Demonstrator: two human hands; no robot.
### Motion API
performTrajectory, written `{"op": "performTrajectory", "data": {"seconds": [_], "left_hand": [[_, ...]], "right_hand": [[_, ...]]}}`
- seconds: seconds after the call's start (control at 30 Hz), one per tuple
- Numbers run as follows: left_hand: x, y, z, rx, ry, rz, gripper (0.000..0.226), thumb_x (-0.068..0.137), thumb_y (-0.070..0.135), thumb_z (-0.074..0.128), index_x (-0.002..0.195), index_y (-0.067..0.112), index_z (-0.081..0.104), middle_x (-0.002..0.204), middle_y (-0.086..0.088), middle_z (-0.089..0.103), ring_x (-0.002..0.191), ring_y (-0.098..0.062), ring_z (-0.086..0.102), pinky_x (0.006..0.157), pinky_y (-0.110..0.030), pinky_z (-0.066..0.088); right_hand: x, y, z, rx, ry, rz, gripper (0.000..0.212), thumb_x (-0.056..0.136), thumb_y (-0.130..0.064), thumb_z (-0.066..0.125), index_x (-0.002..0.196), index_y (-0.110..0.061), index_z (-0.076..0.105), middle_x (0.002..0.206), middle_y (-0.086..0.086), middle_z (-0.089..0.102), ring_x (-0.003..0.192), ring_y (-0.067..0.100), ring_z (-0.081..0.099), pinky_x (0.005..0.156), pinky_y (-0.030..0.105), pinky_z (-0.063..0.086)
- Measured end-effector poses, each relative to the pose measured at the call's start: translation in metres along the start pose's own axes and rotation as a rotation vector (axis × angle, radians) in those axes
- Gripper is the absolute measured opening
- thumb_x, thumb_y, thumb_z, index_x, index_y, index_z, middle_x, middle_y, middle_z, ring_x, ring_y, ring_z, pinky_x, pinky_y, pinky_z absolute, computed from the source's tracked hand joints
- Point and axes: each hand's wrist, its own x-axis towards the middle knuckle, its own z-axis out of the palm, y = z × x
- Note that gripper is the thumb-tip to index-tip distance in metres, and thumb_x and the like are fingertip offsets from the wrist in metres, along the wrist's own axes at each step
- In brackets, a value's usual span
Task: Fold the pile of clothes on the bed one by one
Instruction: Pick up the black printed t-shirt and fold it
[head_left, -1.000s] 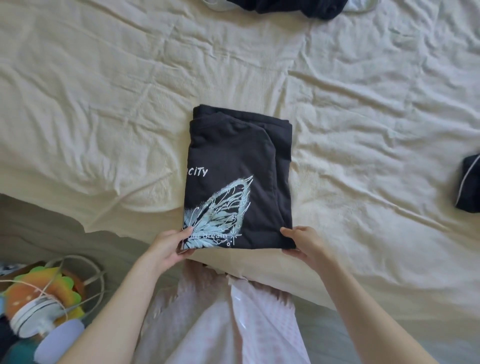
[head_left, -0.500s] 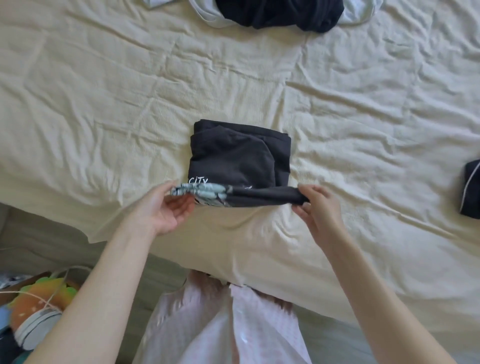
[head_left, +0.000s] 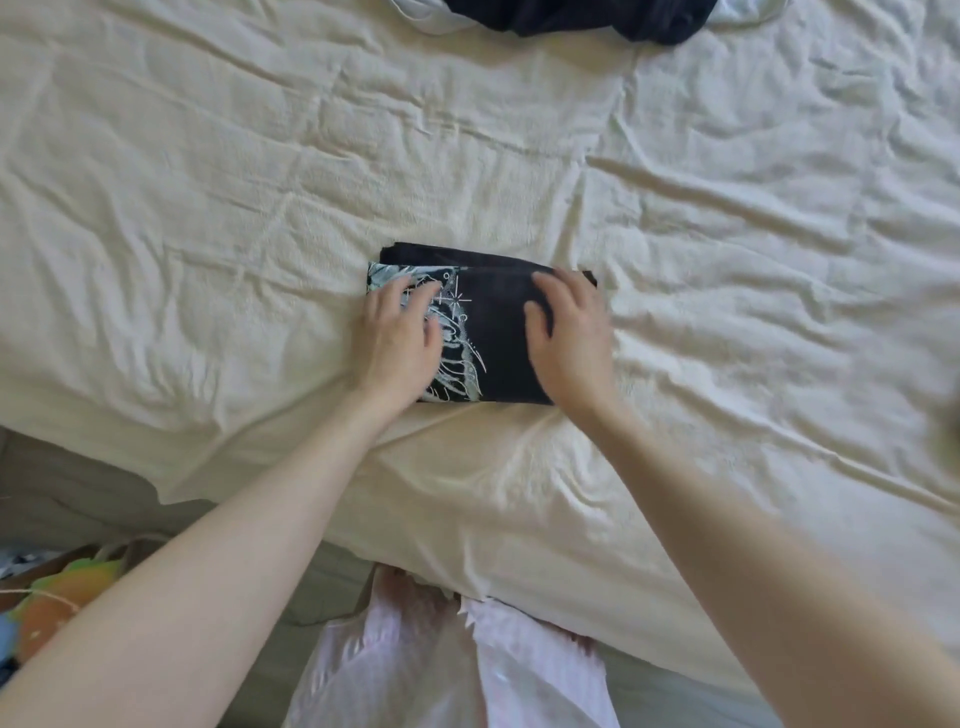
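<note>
A black T-shirt with a pale blue butterfly print lies folded into a small rectangle in the middle of the cream bedsheet. My left hand rests flat on its left half, over the print, fingers spread. My right hand lies flat on its right half, fingers pointing away from me. Neither hand grips the cloth. The pile of unfolded clothes, dark with some white, lies at the far edge of the bed, partly cut off by the frame.
The bed's near edge runs across the lower part of the view, with grey floor below it. A colourful toy and cables sit on the floor at lower left. My pink-white garment shows at the bottom.
Both hands lifted the shirt's near edge, carried it away from me and laid it over the far half. The shirt is now half as long, and the hands lie flat on it.
</note>
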Motion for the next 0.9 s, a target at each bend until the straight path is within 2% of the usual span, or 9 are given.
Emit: {"op": "performTrajectory", "data": {"seconds": [0.07, 0.17, 0.27, 0.4, 0.53, 0.67, 0.77, 0.83, 0.9], "left_hand": [[0.002, -0.004, 0.014, 0.183, -0.100, 0.123, 0.049, 0.098, 0.030, 0.040, 0.146, 0.026, 0.033, 0.157, -0.009, 0.018, 0.144, -0.030, 0.012, 0.115, -0.048, 0.007], [0.008, -0.020, 0.035, 0.317, -0.210, 0.124, 0.057, 0.095, 0.052, 0.019, 0.149, 0.039, 0.007, 0.159, 0.000, -0.009, 0.145, -0.025, -0.014, 0.112, -0.054, -0.011], [0.013, -0.035, 0.052, 0.387, -0.188, 0.125, 0.062, 0.089, 0.063, 0.006, 0.145, 0.041, -0.007, 0.159, 0.003, -0.012, 0.145, -0.023, -0.015, 0.110, -0.058, -0.010], [0.020, -0.040, 0.070, 0.432, -0.150, 0.118, 0.060, 0.087, 0.064, -0.002, 0.141, 0.041, -0.015, 0.154, 0.005, -0.023, 0.145, -0.024, -0.016, 0.109, -0.061, -0.008], [0.024, -0.038, 0.069, 0.470, -0.252, 0.081, 0.060, 0.085, 0.064, -0.003, 0.135, 0.042, -0.029, 0.148, 0.006, -0.037, 0.142, -0.023, -0.026, 0.109, -0.062, -0.008], [0.024, -0.028, 0.047, 0.296, -0.368, 0.070, 0.058, 0.097, 0.053, 0.018, 0.142, 0.041, -0.016, 0.154, 0.007, -0.027, 0.141, -0.018, -0.027, 0.112, -0.058, -0.006], [0.002, -0.023, 0.030, -0.041, -0.154, 0.002, 0.054, 0.100, 0.027, 0.039, 0.150, 0.025, 0.020, 0.160, -0.003, -0.003, 0.146, -0.019, -0.008, 0.118, -0.044, 0.007], [-0.014, -0.026, 0.025, -0.219, 0.019, -0.156, 0.052, 0.098, 0.017, 0.043, 0.147, 0.015, 0.029, 0.158, -0.009, 0.012, 0.146, -0.020, 0.008, 0.117, -0.034, 0.012], [-0.019, -0.034, 0.022, -0.322, 0.094, -0.362, 0.049, 0.098, 0.017, 0.045, 0.145, 0.010, 0.032, 0.148, -0.014, 0.033, 0.137, -0.024, 0.029, 0.109, -0.026, 0.022]], "right_hand": [[-0.009, 0.010, 0.016, -0.226, -0.050, -0.181, 0.040, 0.096, -0.021, 0.048, 0.134, -0.009, 0.052, 0.146, 0.015, 0.040, 0.140, 0.032, 0.029, 0.116, 0.046, 0.019], [-0.009, 0.038, 0.033, -0.428, -0.147, -0.216, 0.051, 0.098, -0.036, 0.041, 0.145, -0.018, 0.036, 0.155, 0.013, 0.024, 0.145, 0.030, 0.017, 0.117, 0.045, 0.008], [-0.001, 0.062, 0.044, -0.483, -0.173, -0.152, 0.058, 0.096, -0.050, 0.034, 0.149, -0.028, 0.025, 0.158, 0.010, 0.014, 0.146, 0.025, 0.012, 0.118, 0.044, 0.005], [0.007, 0.076, 0.061, -0.497, -0.185, -0.142, 0.062, 0.093, -0.054, 0.026, 0.150, -0.030, 0.020, 0.158, 0.012, 0.011, 0.146, 0.025, 0.012, 0.118, 0.045, 0.004], [0.009, 0.074, 0.058, -0.504, -0.250, -0.132, 0.062, 0.095, -0.054, 0.026, 0.151, -0.031, 0.013, 0.159, 0.011, 0.003, 0.147, 0.023, 0.005, 0.118, 0.046, -0.001], [0.010, 0.065, 0.038, -0.380, -0.338, -0.126, 0.058, 0.098, -0.046, 0.035, 0.151, -0.030, 0.017, 0.160, 0.005, 0.001, 0.147, 0.019, -0.001, 0.118, 0.046, -0.002], [-0.001, 0.061, 0.013, -0.158, -0.165, -0.126, 0.041, 0.097, -0.023, 0.051, 0.136, -0.012, 0.049, 0.152, 0.010, 0.033, 0.141, 0.024, 0.028, 0.112, 0.040, 0.030], [-0.007, 0.060, 0.002, -0.072, 0.001, 0.024, 0.035, 0.094, -0.024, 0.055, 0.127, -0.011, 0.056, 0.140, 0.007, 0.048, 0.125, 0.021, 0.047, 0.095, 0.029, 0.042], [-0.003, 0.059, -0.005, 0.113, 0.025, 0.367, 0.040, 0.092, -0.032, 0.057, 0.126, -0.013, 0.054, 0.127, 0.003, 0.054, 0.108, 0.017, 0.055, 0.086, 0.026, 0.045]]}}
